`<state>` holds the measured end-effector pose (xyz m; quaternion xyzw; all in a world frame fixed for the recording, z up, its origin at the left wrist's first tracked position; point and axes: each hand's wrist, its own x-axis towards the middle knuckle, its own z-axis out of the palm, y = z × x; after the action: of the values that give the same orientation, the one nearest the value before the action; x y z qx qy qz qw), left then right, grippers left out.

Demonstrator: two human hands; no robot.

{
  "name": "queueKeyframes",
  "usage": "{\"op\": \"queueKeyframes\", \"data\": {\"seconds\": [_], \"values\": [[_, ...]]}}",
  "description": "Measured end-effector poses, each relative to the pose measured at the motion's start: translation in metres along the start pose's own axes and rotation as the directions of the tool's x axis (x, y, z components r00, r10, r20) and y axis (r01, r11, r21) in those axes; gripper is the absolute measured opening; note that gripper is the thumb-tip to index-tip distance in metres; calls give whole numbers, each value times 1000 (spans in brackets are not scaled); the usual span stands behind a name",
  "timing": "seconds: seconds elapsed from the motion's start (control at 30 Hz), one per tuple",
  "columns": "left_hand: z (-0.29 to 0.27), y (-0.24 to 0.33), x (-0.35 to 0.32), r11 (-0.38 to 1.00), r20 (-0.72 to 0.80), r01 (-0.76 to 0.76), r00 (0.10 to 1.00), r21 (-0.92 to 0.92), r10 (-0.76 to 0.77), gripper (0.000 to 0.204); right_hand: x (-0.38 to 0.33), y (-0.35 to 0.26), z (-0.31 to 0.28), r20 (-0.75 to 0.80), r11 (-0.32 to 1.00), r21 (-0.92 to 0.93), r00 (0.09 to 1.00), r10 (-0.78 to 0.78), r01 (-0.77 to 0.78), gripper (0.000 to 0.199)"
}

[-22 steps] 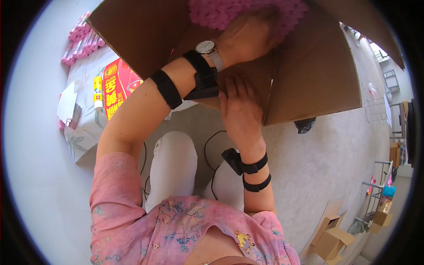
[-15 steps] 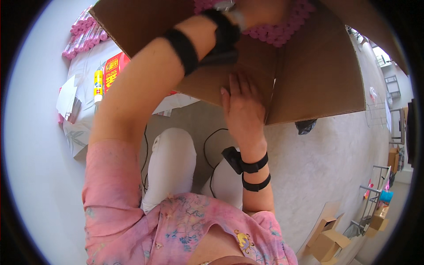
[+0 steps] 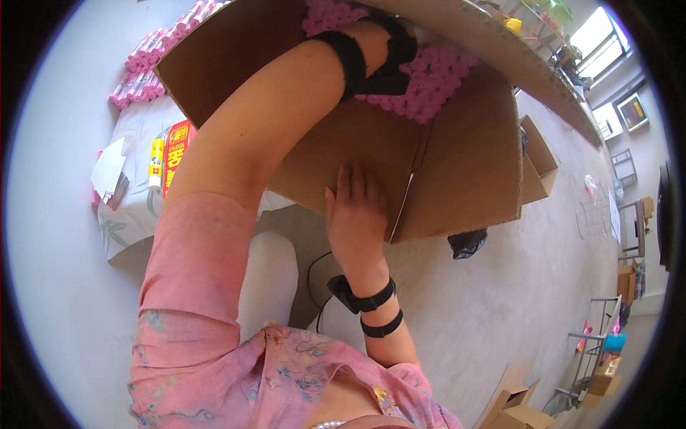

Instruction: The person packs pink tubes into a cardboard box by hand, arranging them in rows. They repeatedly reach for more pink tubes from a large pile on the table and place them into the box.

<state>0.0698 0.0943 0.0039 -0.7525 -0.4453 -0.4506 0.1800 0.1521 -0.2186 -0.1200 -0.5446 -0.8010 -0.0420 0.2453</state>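
Observation:
A big open cardboard box (image 3: 464,171) fills the upper middle of the head view, with many small pink pieces (image 3: 436,79) inside it. My left forearm (image 3: 286,107), with a black band and a watch at the wrist, reaches up into the box. My left hand (image 3: 413,32) is almost wholly buried among the pink pieces, so its grip is hidden. My right hand (image 3: 355,218) lies flat against the box's outer wall beside a corner seam, fingers stretched out and holding nothing. Two black bands circle its wrist.
At the left is a table with a pale patterned cloth (image 3: 132,222) carrying bundles of pink tubes (image 3: 139,75), a red packet (image 3: 176,154) and a yellow glue stick (image 3: 156,161). A black bag (image 3: 468,243) lies on the floor under the box. Small cardboard boxes (image 3: 522,411) stand at the lower right.
My left arm has pushed deeper into the box, and the hand has sunk out of sight among the pink pieces. My right hand stays pressed on the box wall.

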Motion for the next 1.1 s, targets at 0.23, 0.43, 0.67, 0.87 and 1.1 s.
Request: {"op": "queueKeyframes", "data": {"seconds": [0.23, 0.43, 0.67, 0.87, 1.1], "values": [[9, -3, 8, 999, 15, 14, 1000, 32, -15, 38, 3, 2, -5, -3, 999, -28, 1000, -16, 16, 59], [17, -7, 19, 999, 31, -11, 999, 49, 10, 39, -4, 4, -10, 142, 954, -275, 986, -84, 120, 55], [18, -4, 23, 999, 49, -32, 998, 27, 31, 40, -6, 4, -14, 116, 971, -207, 989, -93, 115, 51], [12, 11, 16, 997, 79, -66, 995, -29, 68, 40, 1, 3, -7, -1, 998, -25, 999, -49, 49, 49], [8, 29, 24, 981, 144, -135, 977, -138, 155, 41, -1, 1, -4, -9, 996, -57, 998, -64, 64, 48]]}}
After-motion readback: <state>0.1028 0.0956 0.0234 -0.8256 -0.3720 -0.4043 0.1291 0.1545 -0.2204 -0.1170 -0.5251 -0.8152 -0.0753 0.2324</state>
